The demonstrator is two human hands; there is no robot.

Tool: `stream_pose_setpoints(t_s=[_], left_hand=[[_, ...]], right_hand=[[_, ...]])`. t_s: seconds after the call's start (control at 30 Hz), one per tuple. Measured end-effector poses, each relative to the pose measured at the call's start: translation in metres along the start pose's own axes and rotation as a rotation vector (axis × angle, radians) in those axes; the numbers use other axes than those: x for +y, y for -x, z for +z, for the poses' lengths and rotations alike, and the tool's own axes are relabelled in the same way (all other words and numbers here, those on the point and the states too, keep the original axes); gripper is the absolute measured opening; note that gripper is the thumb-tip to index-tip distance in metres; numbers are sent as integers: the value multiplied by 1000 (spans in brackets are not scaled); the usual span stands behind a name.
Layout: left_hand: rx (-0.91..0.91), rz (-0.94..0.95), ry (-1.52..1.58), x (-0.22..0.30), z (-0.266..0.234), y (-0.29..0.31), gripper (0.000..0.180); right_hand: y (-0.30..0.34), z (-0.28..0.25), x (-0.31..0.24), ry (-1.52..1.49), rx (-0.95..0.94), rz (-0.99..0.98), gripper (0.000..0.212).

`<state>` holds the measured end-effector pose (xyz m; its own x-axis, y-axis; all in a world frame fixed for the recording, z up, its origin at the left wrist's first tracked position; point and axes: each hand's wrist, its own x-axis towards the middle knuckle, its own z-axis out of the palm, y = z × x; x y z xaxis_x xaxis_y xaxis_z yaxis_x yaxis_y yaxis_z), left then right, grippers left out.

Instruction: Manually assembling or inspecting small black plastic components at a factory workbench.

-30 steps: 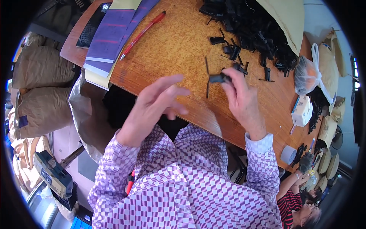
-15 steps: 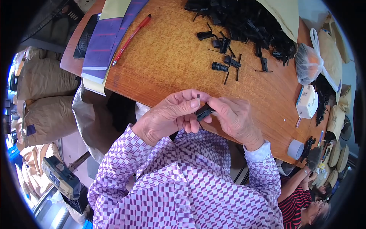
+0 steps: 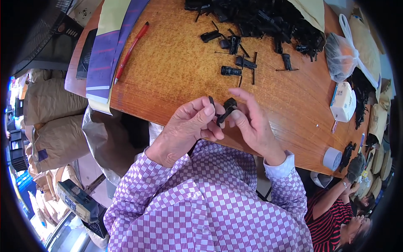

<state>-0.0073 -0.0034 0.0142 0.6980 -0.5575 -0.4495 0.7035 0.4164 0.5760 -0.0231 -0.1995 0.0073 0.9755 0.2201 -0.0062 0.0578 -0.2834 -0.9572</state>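
Just in front of the table's near edge, my left hand (image 3: 187, 122) pinches a thin black strip (image 3: 211, 100) between thumb and forefinger. My right hand (image 3: 257, 130) holds a small black plastic part (image 3: 228, 110) by thumb and fingers, with its forefinger stretched out above. The two pieces are close together; whether they touch, I cannot tell. Farther in on the wooden table (image 3: 168, 63) lie several similar loose parts, one of them a black plastic piece (image 3: 231, 70) with thin arms. Behind them spreads a large heap of black parts (image 3: 260, 21).
A red pen (image 3: 132, 51) and purple-and-cream papers (image 3: 103, 59) lie at the left. On the right are a tied plastic bag (image 3: 339, 56), a white box (image 3: 343, 102) and a grey tape roll (image 3: 332, 158). Brown sacks (image 3: 58, 105) stand left of the table. A co-worker (image 3: 336, 214) sits at lower right.
My right hand has turned, and its forefinger has lifted off the black plastic part, which is now more upright. My left hand keeps its pinch. The view has shifted slightly.
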Motion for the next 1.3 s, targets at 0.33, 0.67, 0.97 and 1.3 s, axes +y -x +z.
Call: stream_pose_setpoints(t_s=[0.33,0.67,0.97,1.3], left_hand=[[-54,-64,-104,2,4,-1,24],[81,98,-319,-6,7,-2,30],[141,459,-493,-19,4,-4,31],[360,804,-1058,-19,-1,-4,31]], right_hand=[[-1,-14,2,-181,-191,8,25],[4,5,-1,-113,-69,101,32],[5,27,-11,-309,-17,329,39],[-2,50,-7,-333,15,264,34]])
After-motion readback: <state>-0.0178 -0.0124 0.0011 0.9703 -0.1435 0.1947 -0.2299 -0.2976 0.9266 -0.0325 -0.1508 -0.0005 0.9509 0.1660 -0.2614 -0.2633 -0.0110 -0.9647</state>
